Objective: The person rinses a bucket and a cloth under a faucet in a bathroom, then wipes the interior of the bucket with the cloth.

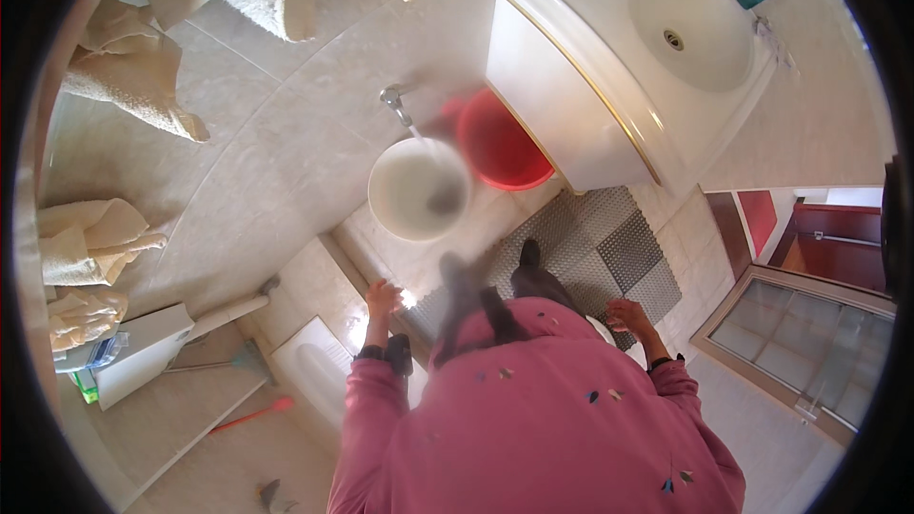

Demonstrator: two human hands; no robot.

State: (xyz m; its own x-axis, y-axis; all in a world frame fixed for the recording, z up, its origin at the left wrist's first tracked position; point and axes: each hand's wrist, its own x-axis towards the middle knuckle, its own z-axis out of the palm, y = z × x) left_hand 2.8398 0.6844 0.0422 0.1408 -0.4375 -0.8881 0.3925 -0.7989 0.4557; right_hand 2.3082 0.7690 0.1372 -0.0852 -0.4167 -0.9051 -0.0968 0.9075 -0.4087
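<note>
My left hand [383, 298] hangs free beside the step edge, its fingers loosely apart and holding nothing. Over the floor mat's near side, my right hand [625, 315] is empty too, with its fingers loosely bent and apart. Ahead of both hands stands a white bucket [379, 192] under a wall tap [395, 103]. A stream of water runs from the tap into it. The dark patch inside the bucket is too blurred to make out. A red bucket [505, 148] stands just right of the white one, against the cabinet.
A grey rubber mat [633, 257] lies under my feet. A white sink cabinet [562, 86] with a washbasin [700, 38] fills the far right. At left are a squat toilet [319, 362], hanging towels [133, 67] and a red-headed brush [252, 413]. A glazed door [800, 343] stands at right.
</note>
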